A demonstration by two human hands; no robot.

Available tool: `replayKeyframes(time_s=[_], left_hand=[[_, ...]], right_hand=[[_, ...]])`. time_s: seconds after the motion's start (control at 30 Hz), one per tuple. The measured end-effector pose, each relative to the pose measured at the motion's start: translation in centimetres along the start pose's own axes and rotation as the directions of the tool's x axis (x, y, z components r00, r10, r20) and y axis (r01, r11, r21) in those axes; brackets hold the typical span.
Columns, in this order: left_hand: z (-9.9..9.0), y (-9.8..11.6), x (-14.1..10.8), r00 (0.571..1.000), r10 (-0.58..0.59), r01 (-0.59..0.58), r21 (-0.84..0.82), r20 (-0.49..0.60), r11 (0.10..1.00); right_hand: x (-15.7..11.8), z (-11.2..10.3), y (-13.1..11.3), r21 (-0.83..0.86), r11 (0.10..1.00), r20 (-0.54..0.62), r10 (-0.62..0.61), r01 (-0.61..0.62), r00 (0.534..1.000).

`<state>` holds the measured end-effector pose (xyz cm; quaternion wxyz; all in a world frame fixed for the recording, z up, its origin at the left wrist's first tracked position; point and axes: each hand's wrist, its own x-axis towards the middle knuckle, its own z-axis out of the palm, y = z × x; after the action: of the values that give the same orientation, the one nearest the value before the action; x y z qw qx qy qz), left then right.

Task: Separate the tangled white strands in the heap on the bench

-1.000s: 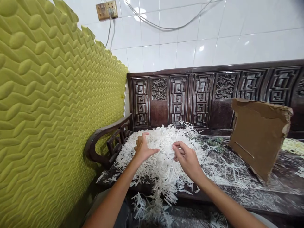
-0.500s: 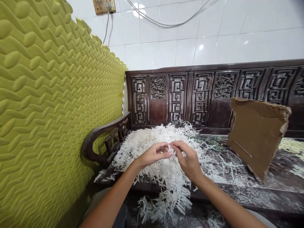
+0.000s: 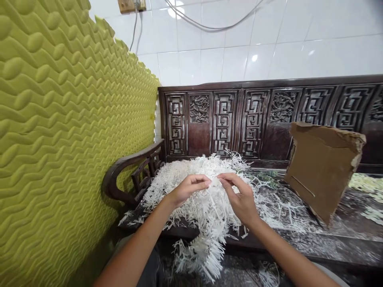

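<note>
White sprigs [image 3: 179,179] lie heaped on the dark worktop [image 3: 353,225], spilling over its front edge. The left hand [image 3: 188,189] and right hand [image 3: 243,196] hover over them, fingertips close together; I cannot tell whether the fingers grip a sprig

bright light leaves white glare on the glossy wall tiles [image 3: 236,65]; the top right corner dims, the yellow mat [image 3: 74,131] stretches leftward, fine white strands [image 3: 169,181] blur together.
</note>
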<state>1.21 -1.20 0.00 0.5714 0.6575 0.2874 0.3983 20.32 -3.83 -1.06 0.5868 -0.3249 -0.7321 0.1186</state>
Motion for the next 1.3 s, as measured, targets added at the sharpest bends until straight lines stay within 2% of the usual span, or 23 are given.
replayKeyframes(time_s=[0.1,0.17,0.33,0.43,0.53,0.7,0.77,0.87,0.93,1.0,1.07,1.17,1.23,1.3], left_hand=[[0.1,-0.1,0.2,0.997,0.072,-0.071,0.114,-0.006,0.991],[0.1,-0.2,0.3,0.994,0.105,-0.097,0.214,-0.027,0.972],[0.3,-0.7,0.1,0.982,0.185,-0.149,0.468,-0.031,0.871],[0.8,-0.9,0.0,0.981,0.192,-0.157,0.52,-0.014,0.84],[1.4,-0.8,-0.1,0.98,0.197,-0.155,0.547,-0.018,0.822],[2.3,-0.6,-0.1,0.979,0.201,-0.152,0.53,-0.035,0.834],[2.7,-0.9,0.1,0.981,0.185,-0.13,0.508,-0.059,0.851],[3.3,-1.3,0.4,0.973,0.157,-0.052,0.504,-0.167,0.862],[3.8,-1.4,0.5,0.96,0.148,-0.006,0.509,-0.239,0.861],[4.3,-1.2,0.2,0.959,0.128,0.013,0.491,-0.253,0.871],[4.6,-0.8,-0.5,0.966,0.11,0.007,0.451,-0.233,0.892],[4.0,-0.1,-1.7,0.958,0.141,-0.028,0.411,-0.248,0.911],[3.0,0.1,-2.1,0.945,0.161,-0.03,0.415,-0.285,0.909],[1.8,0.0,-2.2,0.941,0.172,-0.03,0.437,-0.29,0.899]], right_hand=[[0.2,-0.1,-0.1,-0.022,0.998,0.038,0.054,-0.054,0.998],[0.4,-0.3,-0.1,-0.02,0.99,0.069,0.141,-0.139,0.988],[0.6,-0.6,0.1,0.026,0.93,0.187,0.356,-0.367,0.916],[0.2,-0.4,0.4,-0.089,0.929,0.283,0.37,-0.36,0.885],[-0.3,-0.1,0.8,-0.234,0.936,0.314,0.33,-0.264,0.89],[-0.5,-0.1,2.0,-0.344,0.936,0.298,0.18,-0.071,0.937],[-0.4,0.1,2.5,-0.343,0.938,0.29,0.158,-0.052,0.944],[-0.3,1.1,3.4,-0.327,0.942,0.275,0.176,-0.08,0.945],[-0.1,1.6,4.2,-0.317,0.942,0.26,0.201,-0.113,0.944],[0.5,1.3,5.5,-0.329,0.925,0.199,0.266,-0.192,0.943],[1.2,-0.2,7.2,-0.357,0.876,0.071,0.372,-0.325,0.925],[2.0,-3.7,9.9,-0.379,0.779,-0.11,0.498,-0.499,0.86],[1.9,-5.1,11.3,-0.367,0.751,-0.106,0.553,-0.55,0.826],[1.5,-5.0,11.8,-0.346,0.753,-0.033,0.586,-0.559,0.81]])
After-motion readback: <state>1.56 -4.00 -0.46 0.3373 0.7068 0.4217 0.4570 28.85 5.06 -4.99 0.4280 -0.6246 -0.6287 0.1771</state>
